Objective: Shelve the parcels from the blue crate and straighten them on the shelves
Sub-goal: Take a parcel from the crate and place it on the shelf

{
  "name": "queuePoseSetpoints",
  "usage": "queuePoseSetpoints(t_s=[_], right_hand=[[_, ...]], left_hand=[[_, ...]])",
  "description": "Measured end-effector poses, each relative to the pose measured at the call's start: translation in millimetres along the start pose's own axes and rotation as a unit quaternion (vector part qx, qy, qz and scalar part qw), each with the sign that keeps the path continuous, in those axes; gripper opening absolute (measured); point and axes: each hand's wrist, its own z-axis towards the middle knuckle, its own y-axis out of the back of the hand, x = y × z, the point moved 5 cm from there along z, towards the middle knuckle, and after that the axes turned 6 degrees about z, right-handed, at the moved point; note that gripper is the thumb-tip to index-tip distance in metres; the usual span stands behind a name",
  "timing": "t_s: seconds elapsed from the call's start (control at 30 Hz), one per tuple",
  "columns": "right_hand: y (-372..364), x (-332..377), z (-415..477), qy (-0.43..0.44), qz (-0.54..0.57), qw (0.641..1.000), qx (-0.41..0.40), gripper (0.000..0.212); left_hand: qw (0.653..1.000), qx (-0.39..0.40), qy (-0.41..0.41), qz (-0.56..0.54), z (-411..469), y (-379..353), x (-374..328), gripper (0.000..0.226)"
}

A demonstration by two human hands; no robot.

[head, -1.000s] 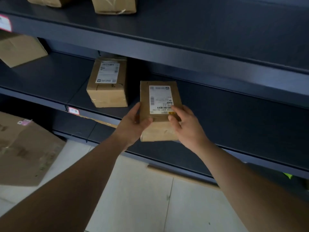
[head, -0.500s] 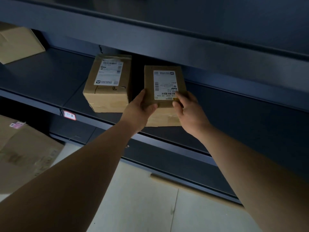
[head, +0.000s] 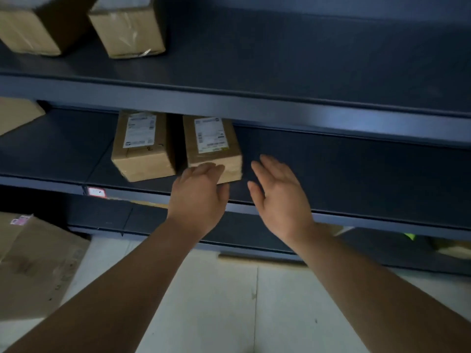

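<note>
Reaching forward over a pale floor (head: 204,301), two bare arms extend toward dark shelving. The left hand (head: 201,194) rests loose fingertips on the near edge of a labelled parcel (head: 214,149), its grip not closed. The right hand (head: 279,192) hovers just beside the parcel, grip spread apart, touching nothing. The parcel lies on the middle shelf (head: 356,169), just beside a second parcel (head: 142,149). Above, a taped box (head: 127,26) sits on the upper shelf (head: 280,59).
</note>
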Motion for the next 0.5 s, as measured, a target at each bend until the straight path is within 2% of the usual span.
queuePoseSetpoints(t_s=[0.1, 0.27, 0.37, 0.5], right_hand=[[53, 2, -54, -0.031, -0.027, 0.999, 0.002, 0.047], [153, -3, -156, -0.112, -0.052, 0.992, -0.020, 0.047], [218, -9, -223, -0.177, -0.063, 0.981, -0.044, 0.046], [300, -12, -320, -0.257, -0.097, 0.960, -0.062, 0.046]], left_hand=[[0.998, -0.007, -0.062, 0.005, -38, 30, -46, 0.040], [0.985, -0.016, -0.170, -0.006, -104, 80, -143, 0.041], [0.972, 0.000, -0.231, -0.026, -147, 107, -210, 0.048], [0.950, 0.023, -0.308, -0.049, -214, 132, -300, 0.040]])
